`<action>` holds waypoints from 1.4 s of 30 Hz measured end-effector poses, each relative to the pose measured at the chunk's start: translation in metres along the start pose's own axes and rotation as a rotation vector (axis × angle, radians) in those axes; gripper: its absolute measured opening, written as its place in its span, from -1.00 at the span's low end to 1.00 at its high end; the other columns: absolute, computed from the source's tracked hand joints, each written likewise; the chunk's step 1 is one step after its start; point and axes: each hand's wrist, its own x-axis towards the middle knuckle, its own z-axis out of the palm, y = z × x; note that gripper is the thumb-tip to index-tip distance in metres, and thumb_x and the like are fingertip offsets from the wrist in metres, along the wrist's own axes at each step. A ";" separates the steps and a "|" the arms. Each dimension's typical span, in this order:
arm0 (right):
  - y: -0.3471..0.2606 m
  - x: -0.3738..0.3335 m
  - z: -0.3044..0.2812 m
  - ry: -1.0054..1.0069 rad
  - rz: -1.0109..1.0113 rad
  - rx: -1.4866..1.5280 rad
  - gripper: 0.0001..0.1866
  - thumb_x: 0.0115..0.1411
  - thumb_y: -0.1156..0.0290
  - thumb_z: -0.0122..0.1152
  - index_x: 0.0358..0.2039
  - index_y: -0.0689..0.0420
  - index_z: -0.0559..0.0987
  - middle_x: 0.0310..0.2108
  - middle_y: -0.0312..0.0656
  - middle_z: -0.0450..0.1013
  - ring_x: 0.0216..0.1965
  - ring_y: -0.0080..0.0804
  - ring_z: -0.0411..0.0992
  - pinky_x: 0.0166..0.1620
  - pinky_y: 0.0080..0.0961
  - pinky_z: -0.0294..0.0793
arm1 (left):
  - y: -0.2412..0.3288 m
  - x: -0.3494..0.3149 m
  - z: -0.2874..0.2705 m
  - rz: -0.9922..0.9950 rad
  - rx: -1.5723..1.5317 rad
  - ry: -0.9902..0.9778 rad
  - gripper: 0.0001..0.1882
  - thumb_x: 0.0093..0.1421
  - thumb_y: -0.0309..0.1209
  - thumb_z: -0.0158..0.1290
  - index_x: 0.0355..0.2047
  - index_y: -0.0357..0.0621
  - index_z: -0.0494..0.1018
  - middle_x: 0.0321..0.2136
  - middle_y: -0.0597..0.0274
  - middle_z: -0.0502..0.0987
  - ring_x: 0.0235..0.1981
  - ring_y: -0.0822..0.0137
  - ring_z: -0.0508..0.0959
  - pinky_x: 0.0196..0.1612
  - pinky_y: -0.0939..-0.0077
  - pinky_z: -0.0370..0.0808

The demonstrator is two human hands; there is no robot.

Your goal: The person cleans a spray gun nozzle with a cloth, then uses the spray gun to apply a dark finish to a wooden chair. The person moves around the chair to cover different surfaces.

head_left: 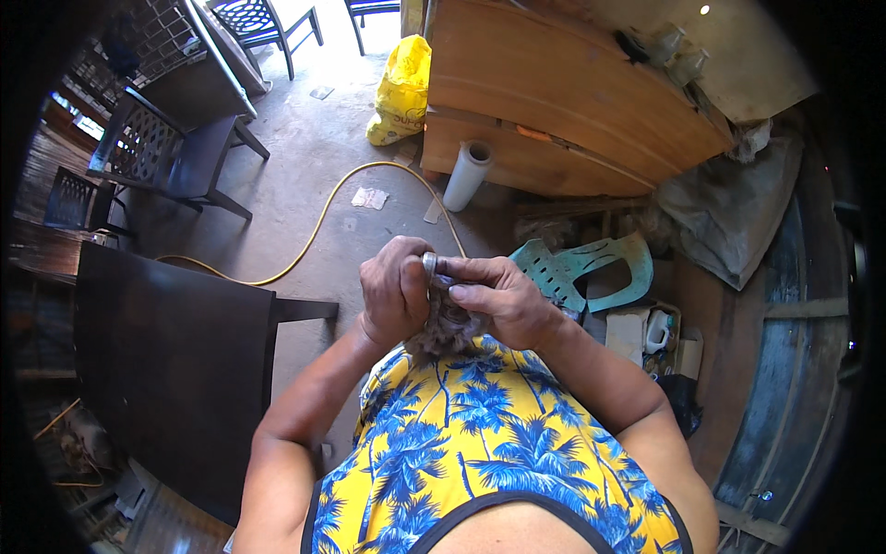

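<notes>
My two hands meet in front of my chest. My left hand (397, 288) is closed, its fingers curled around a small silver round metal piece (429, 263) whose rim shows beside the thumb. From the other side my right hand (506, 297) comes in, index finger reaching to the metal piece and thumb bent below. A crumpled, grey-brown stained rag (446, 331) hangs beneath the fingers, gripped in my right hand. Whatever else the left palm holds is hidden.
A yellow hose (318, 224) snakes over the floor and passes behind my hands. At left stands a dark table (175, 369) with dark chairs (198, 157) beyond. Ahead are a plastic-wrap roll (469, 175), a yellow bag (401, 92) and a wooden cabinet (554, 83); a green plastic chair piece (600, 254) lies right.
</notes>
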 end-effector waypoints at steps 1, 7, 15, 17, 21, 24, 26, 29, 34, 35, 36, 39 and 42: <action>0.001 -0.002 0.001 -0.023 0.122 0.379 -0.56 0.37 0.59 0.21 0.25 0.31 0.53 0.16 -0.12 0.52 0.17 -0.36 0.51 0.29 -0.36 0.49 | -0.002 0.005 -0.007 0.079 0.026 -0.045 -0.62 0.52 -0.28 -0.16 -0.34 -0.27 0.48 -0.49 -0.01 0.51 -0.55 -0.02 0.57 -0.46 0.17 0.49; 0.010 0.008 -0.002 -0.041 -0.179 -0.515 -0.52 0.38 0.66 0.13 0.30 0.22 0.50 0.01 -0.13 0.54 0.04 -0.31 0.52 0.19 -0.42 0.51 | -0.007 0.017 -0.023 0.091 0.022 -0.196 -0.60 0.53 -0.28 -0.16 -0.35 -0.31 0.49 -0.52 0.00 0.47 -0.57 0.00 0.56 -0.49 0.17 0.48; -0.008 0.017 -0.021 -0.215 -0.571 -2.064 -0.62 0.37 0.45 0.18 0.17 -0.13 0.60 -0.05 -0.15 0.47 -0.01 -0.24 0.48 0.06 -0.26 0.47 | -0.009 0.000 -0.012 -1.247 -0.342 -0.537 -0.44 0.60 -0.10 -0.28 -0.45 -0.18 0.44 -0.71 0.25 0.34 -0.74 0.28 0.32 -0.62 0.30 0.22; -0.012 0.018 -0.023 -0.307 -0.492 -2.147 -0.58 0.38 0.43 0.14 0.22 -0.22 0.55 -0.04 -0.15 0.48 0.00 -0.27 0.49 0.12 -0.18 0.44 | -0.014 -0.001 -0.012 -1.509 -0.516 -0.523 -0.41 0.59 -0.01 -0.29 -0.47 -0.10 0.45 -0.72 0.40 0.26 -0.75 0.44 0.19 -0.64 0.41 0.09; -0.012 0.025 -0.021 -0.171 -0.463 -1.834 -0.57 0.35 0.48 0.16 0.22 -0.12 0.58 -0.12 -0.13 0.47 -0.08 -0.21 0.50 -0.01 -0.20 0.48 | -0.019 -0.005 -0.007 -1.031 -0.407 -0.314 -0.44 0.60 -0.08 -0.26 -0.44 -0.20 0.42 -0.68 0.28 0.34 -0.67 0.34 0.34 -0.55 0.32 0.23; -0.002 0.025 -0.008 -0.021 -0.271 -1.189 -0.54 0.31 0.58 0.17 0.22 0.14 0.56 -0.15 -0.08 0.50 -0.11 -0.13 0.53 0.05 -0.28 0.51 | -0.018 -0.008 -0.006 -0.409 -0.008 -0.138 -0.54 0.60 -0.24 -0.26 -0.38 -0.27 0.41 -0.57 0.15 0.42 -0.58 0.23 0.45 -0.47 0.27 0.32; 0.006 0.020 0.002 -0.002 -0.315 -0.838 -0.55 0.33 0.59 0.14 0.24 0.24 0.53 -0.06 -0.08 0.54 0.00 -0.17 0.53 0.15 -0.32 0.50 | -0.017 -0.006 -0.009 -0.156 0.054 -0.111 -0.57 0.59 -0.28 -0.27 -0.35 -0.29 0.43 -0.52 0.06 0.44 -0.57 0.15 0.46 -0.47 0.23 0.35; 0.010 0.012 0.001 0.001 -0.044 -0.192 -0.52 0.34 0.59 0.17 0.27 0.34 0.48 0.13 -0.06 0.55 0.16 -0.30 0.53 0.29 -0.30 0.49 | -0.019 0.002 -0.019 0.080 0.055 -0.140 -0.58 0.57 -0.23 -0.25 -0.23 -0.30 0.46 -0.46 -0.01 0.46 -0.53 0.06 0.49 -0.48 0.21 0.38; 0.015 0.007 -0.009 -0.239 0.212 0.797 -0.46 0.30 0.59 0.16 0.31 0.31 0.42 0.14 0.04 0.55 0.09 -0.18 0.61 0.23 -0.20 0.60 | -0.013 0.010 -0.019 0.088 -0.112 -0.196 -0.48 0.58 -0.05 -0.26 -0.15 -0.29 0.46 -0.45 0.06 0.45 -0.53 0.20 0.49 -0.46 0.32 0.42; 0.017 0.004 -0.009 -0.260 0.192 0.833 -0.47 0.30 0.58 0.15 0.30 0.31 0.43 0.14 0.05 0.54 0.10 -0.16 0.60 0.24 -0.17 0.59 | -0.009 0.008 -0.017 -0.001 -0.186 -0.172 -0.49 0.58 -0.05 -0.26 -0.13 -0.28 0.46 -0.46 0.10 0.45 -0.55 0.23 0.48 -0.47 0.35 0.43; 0.015 0.002 -0.011 -0.175 0.108 0.781 -0.46 0.29 0.58 0.16 0.29 0.31 0.43 0.15 0.07 0.54 0.11 -0.14 0.60 0.25 -0.13 0.58 | -0.001 0.001 -0.013 -0.265 -0.385 -0.128 -0.43 0.58 0.04 -0.31 -0.11 -0.25 0.45 -0.51 0.18 0.43 -0.57 0.38 0.43 -0.49 0.47 0.35; 0.003 -0.006 -0.018 0.007 -0.093 0.632 -0.44 0.25 0.60 0.18 0.28 0.30 0.44 0.14 0.08 0.54 0.10 -0.10 0.60 0.24 -0.09 0.59 | 0.008 -0.010 -0.005 -0.936 -1.279 0.070 -0.41 0.56 0.13 -0.29 -0.15 -0.17 0.44 -0.60 0.34 0.30 -0.64 0.49 0.21 -0.55 0.55 0.18; -0.010 -0.013 -0.026 0.087 -0.171 0.348 -0.50 0.25 0.57 0.21 0.22 0.30 0.50 0.05 -0.01 0.59 0.03 -0.25 0.64 0.15 -0.27 0.66 | 0.009 -0.021 -0.003 -1.142 -1.534 0.038 -0.40 0.56 0.12 -0.28 -0.17 -0.17 0.47 -0.63 0.41 0.24 -0.66 0.53 0.16 -0.60 0.58 0.13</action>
